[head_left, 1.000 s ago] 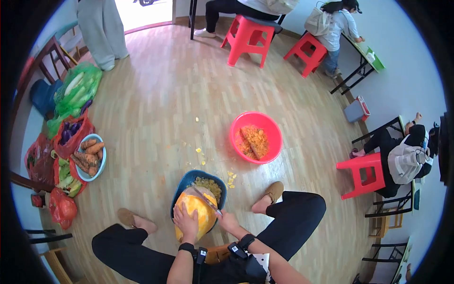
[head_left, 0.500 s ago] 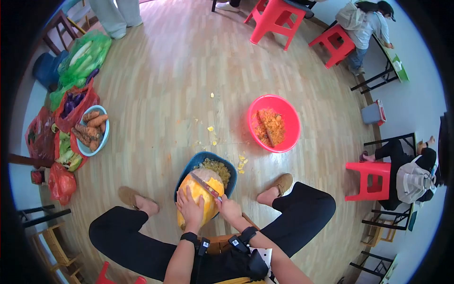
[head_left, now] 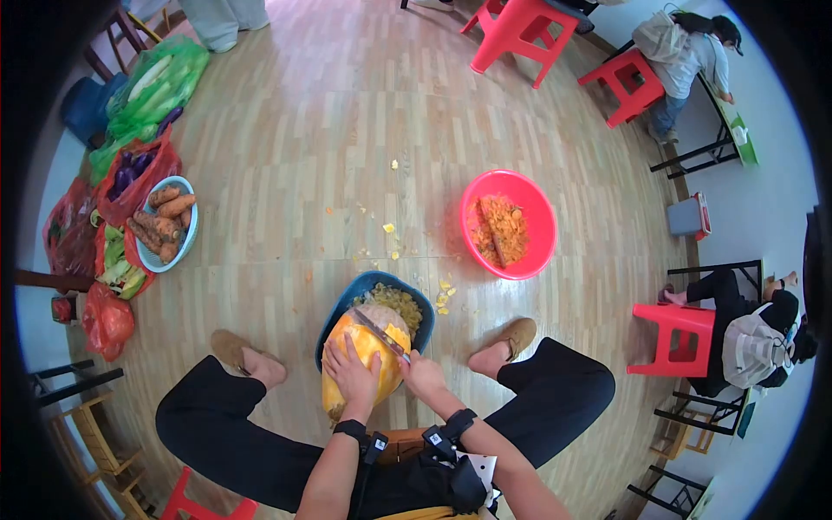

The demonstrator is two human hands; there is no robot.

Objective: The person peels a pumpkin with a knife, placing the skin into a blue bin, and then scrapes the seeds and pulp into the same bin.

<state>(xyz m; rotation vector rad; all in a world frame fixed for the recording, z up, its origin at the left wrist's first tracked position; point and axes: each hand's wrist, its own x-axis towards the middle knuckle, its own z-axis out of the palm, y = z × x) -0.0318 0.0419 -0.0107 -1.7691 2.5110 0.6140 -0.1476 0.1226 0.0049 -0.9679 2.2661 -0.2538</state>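
Observation:
A large, partly peeled pumpkin [head_left: 389, 374] leans against a blue basin [head_left: 425, 302], its lower end towards me. My left hand [head_left: 354, 371] rests on its side with fingers spread over the curve, holding it steady. Wrapped around a knife handle is my right hand [head_left: 424, 374]. The knife [head_left: 373, 327] lies with its blade across the pumpkin's upper part, pointing up and left, beside a raised yellow strip of peel [head_left: 397, 334]. Pale chopped pieces [head_left: 401, 305] sit in the basin behind the pumpkin.
A pink basin [head_left: 543, 227] holds orange shreds and a long brown tool. Yellow scraps [head_left: 445, 295] dot the floor. At left are a light-blue basket [head_left: 191, 227] of carrots and bags of vegetables [head_left: 156, 82]. Red stools [head_left: 674, 338] and seated people are on the right.
The view has shifted slightly. The knife blade stays on the pumpkin with only a small movement, and the left hand keeps its place on the pumpkin's side.

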